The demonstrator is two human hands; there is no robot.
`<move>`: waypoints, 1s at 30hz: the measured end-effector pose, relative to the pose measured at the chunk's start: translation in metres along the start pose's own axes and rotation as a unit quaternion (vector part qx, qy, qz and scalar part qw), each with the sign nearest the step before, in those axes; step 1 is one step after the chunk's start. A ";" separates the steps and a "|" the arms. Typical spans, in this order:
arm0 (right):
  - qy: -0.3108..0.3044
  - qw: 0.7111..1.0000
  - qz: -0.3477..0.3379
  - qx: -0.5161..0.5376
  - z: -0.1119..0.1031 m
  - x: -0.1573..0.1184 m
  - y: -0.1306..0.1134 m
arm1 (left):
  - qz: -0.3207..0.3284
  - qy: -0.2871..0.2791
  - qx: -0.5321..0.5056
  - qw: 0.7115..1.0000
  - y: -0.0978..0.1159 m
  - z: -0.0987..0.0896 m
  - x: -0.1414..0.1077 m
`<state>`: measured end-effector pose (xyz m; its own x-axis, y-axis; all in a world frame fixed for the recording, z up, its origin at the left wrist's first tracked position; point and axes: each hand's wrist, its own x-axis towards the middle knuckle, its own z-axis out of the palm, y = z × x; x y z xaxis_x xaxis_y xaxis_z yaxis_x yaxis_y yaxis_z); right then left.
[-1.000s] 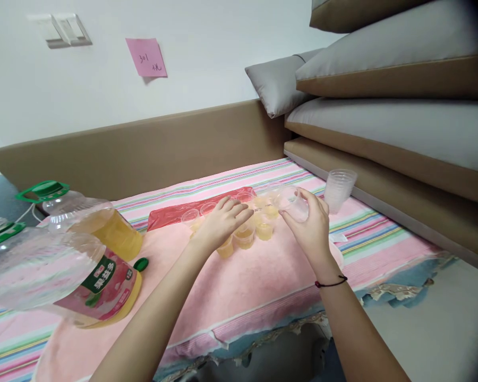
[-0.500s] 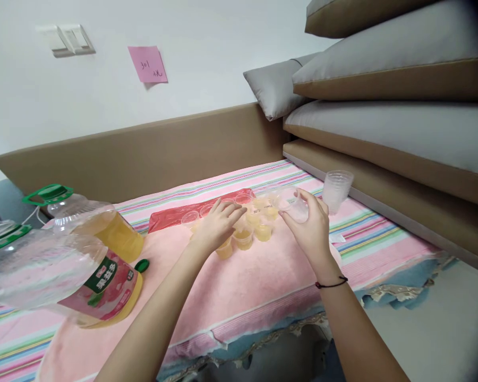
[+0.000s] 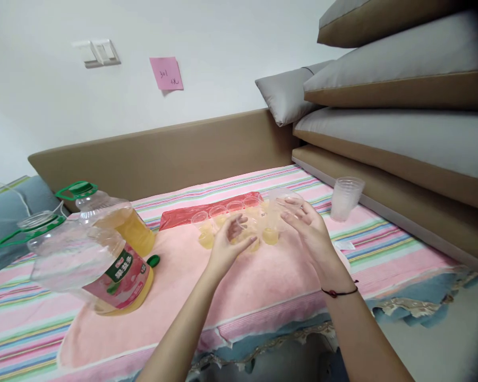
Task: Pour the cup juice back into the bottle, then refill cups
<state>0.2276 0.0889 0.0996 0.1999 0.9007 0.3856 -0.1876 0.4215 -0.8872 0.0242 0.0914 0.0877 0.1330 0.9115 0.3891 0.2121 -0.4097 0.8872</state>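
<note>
My left hand [image 3: 231, 241] hovers at the front of a group of clear plastic cups, its thumb and fingers apart. Pale yellow drink fills the lower part of several of them, among them a left cup [image 3: 205, 239] and a right-hand cup [image 3: 270, 236]. My right hand [image 3: 308, 225], with a dark cord bracelet at the wrist, is at the group's right end. Its fingers are spread beside the rim of a clear cup [image 3: 278, 200]; whether they touch it is hard to make out. My left hand partly hides the middle cups.
Two large green-handled bottles of yellow drink, one behind [image 3: 135, 231] and one labelled [image 3: 121, 278], stand at left. A green cap [image 3: 153, 260] lies nearby. Stacked cups [image 3: 346, 199] stand at right by piled cushions [image 3: 390, 130]. Red plastic [image 3: 175, 218] lies behind the cups.
My right hand has loosened its fingers from around the clear cup, which is now slightly left of them. My left hand has lowered and turned, its thumb now spread. The camera view has shifted left.
</note>
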 end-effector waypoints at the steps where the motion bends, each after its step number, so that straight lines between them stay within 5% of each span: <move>1: -0.029 0.999 0.014 0.024 0.004 -0.002 -0.003 | -0.010 -0.005 -0.026 1.000 0.001 0.004 -0.006; 7: -0.165 0.983 0.040 0.076 0.021 -0.014 -0.017 | -0.056 0.019 -0.119 0.991 0.012 0.024 -0.034; 14: -0.263 0.954 0.114 0.088 0.008 -0.016 -0.016 | -0.093 0.023 -0.209 0.973 0.023 0.020 -0.043; 30: -0.300 0.947 0.109 -0.014 0.013 -0.023 -0.028 | -0.043 0.021 -0.078 0.996 0.034 0.004 -0.056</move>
<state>0.2162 0.0578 0.1186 -0.4258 0.8668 0.2597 -0.1336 0.2236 -0.9655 0.0276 0.0264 0.0948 0.0790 0.9452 0.3169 0.0681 -0.3223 0.9442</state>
